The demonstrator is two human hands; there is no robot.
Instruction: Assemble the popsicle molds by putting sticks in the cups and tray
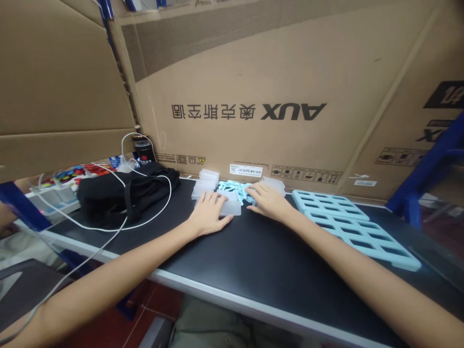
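Observation:
My left hand (210, 214) lies with fingers spread over the front of a translucent plastic box (232, 208). More translucent boxes (206, 186) are stacked just behind it, by the cardboard. My right hand (268, 199) reaches to the edge of a heap of small light-blue plastic pieces (234, 186). Its fingers are apart and touch or hover over the pieces; which of the two I cannot tell. Another translucent box (274, 183) stands partly hidden behind that hand.
Two light-blue slotted trays (357, 232) lie at the right of the black table (235, 261). To the left sit a black cloth bag (105, 195), a white cable (159, 215) and a dark bottle (143, 149). A large cardboard panel (232, 72) walls off the back.

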